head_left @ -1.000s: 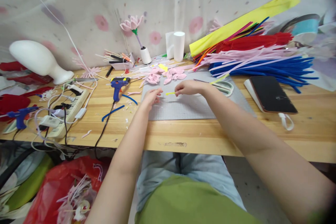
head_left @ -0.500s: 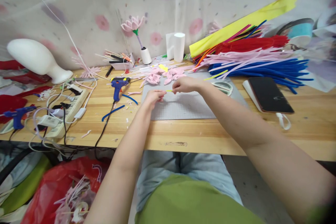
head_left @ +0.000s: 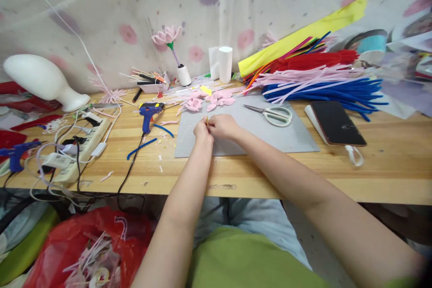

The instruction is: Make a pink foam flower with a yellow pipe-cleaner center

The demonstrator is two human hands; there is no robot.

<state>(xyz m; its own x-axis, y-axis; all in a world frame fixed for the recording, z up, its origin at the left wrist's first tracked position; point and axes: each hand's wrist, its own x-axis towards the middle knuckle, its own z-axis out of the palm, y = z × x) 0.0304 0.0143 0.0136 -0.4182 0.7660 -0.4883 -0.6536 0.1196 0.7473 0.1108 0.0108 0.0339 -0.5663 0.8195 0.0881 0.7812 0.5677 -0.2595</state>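
My left hand (head_left: 202, 130) and my right hand (head_left: 221, 126) meet over the left half of the grey cutting mat (head_left: 263, 139). Both are closed, with their fingertips together around a short yellow pipe cleaner (head_left: 207, 120). Only a small upright bit of it shows; the fingers cover the rest. Just beyond my hands lie pink pipe-cleaner petals (head_left: 219, 99), at the mat's back edge. To the right, scissors (head_left: 276, 116) with pale handles rest on the mat, blades pointing left.
A blue glue gun (head_left: 148, 114) and blue pipe-cleaner pieces (head_left: 141, 147) are left of the mat. Bundled blue pipe cleaners (head_left: 324, 92) lie at the back right, near a phone (head_left: 337, 123). A pink flower (head_left: 168, 36) stands behind. Cables surround a power strip (head_left: 86, 148).
My hands have come together, with the yellow pipe cleaner now mostly hidden between them. My right arm has uncovered the scissors. The yellow strip near the blue bundle no longer shows.
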